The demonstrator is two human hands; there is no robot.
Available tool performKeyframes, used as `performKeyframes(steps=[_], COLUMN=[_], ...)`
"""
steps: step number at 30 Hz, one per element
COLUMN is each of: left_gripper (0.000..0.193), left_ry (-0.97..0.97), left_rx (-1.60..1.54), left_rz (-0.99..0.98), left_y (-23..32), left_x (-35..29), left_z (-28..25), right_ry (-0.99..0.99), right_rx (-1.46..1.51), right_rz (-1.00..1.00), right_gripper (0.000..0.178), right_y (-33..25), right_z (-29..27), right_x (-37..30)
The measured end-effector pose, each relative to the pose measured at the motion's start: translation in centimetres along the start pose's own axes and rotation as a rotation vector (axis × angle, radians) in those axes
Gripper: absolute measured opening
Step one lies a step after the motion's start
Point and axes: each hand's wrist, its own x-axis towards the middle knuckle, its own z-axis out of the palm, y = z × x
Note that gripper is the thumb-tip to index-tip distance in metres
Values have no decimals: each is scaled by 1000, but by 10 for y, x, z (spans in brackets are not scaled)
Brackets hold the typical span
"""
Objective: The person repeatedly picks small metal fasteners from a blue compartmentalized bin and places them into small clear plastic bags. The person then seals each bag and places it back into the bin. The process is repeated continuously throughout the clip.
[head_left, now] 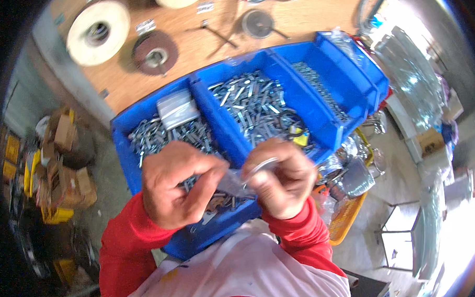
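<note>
- Holding a small clear plastic bag point(235, 183) between both hands, we have it above the front part of the left blue bin point(124, 157).
- Our left hand point(181, 184) pinches the bag's left end between thumb and forefinger; our right hand point(282, 179) has its grip closed on the other end, fingers curled, with a thin shiny curve at the tips that we cannot identify.
- As for what is done, the bag is in hand and apart from the pile of clear bags point(177, 110) lying on the loose metal pieces point(143, 137) of that same bin.
- Blur hides whether the bag contains anything or whether its mouth is parted, so we judge its handling unfinished.
- Plenty looks left: the middle blue bin point(308, 108) holds many loose metal strips point(252, 99), and the right blue bin point(354, 97) holds smaller pieces point(315, 83).
</note>
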Motion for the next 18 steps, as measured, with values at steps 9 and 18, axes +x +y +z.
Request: performKeyframes(steps=[9, 18], left_gripper=[9, 12], left_ry=[-238, -185], left_rx=[86, -2], left_rz=[90, -104], left_y=[-8, -34], left_x=[-11, -20], left_z=[12, 21], right_ry=[-350, -632], right_rx=[-418, -807], right_rz=[-3, -5], right_gripper=[16, 11], right_y=[-7, -21], right_z=[-17, -83], right_x=[-14, 9])
